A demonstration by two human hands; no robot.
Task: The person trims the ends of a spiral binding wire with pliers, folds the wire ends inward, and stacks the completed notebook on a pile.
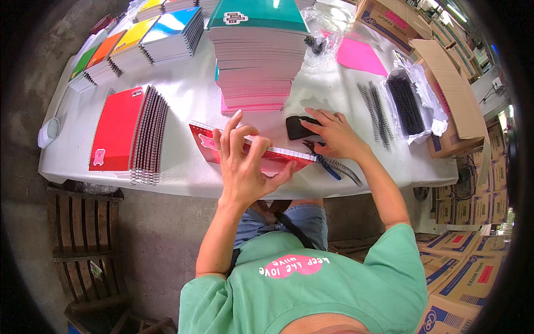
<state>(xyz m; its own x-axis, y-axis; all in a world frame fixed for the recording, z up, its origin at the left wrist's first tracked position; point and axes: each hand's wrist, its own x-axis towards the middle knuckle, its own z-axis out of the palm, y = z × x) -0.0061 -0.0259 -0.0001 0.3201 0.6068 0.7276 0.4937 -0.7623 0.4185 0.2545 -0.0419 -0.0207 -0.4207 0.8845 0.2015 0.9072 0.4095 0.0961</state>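
My left hand grips a red notebook tilted up at the table's near edge, its punched edge uppermost. A thin spiral coil sticks out past the notebook's right end. Beside it lies a blue-handled cutting tool, probably pliers, partly hidden by my right hand. My right hand is spread, palm down, with fingertips touching a small black block. Whether its palm touches the tool is hidden.
A tall stack of notebooks with a teal cover stands ahead. Bound red notebooks are at left, with other coloured stacks behind. Loose coils, a bundle of black coils and an open carton occupy the right.
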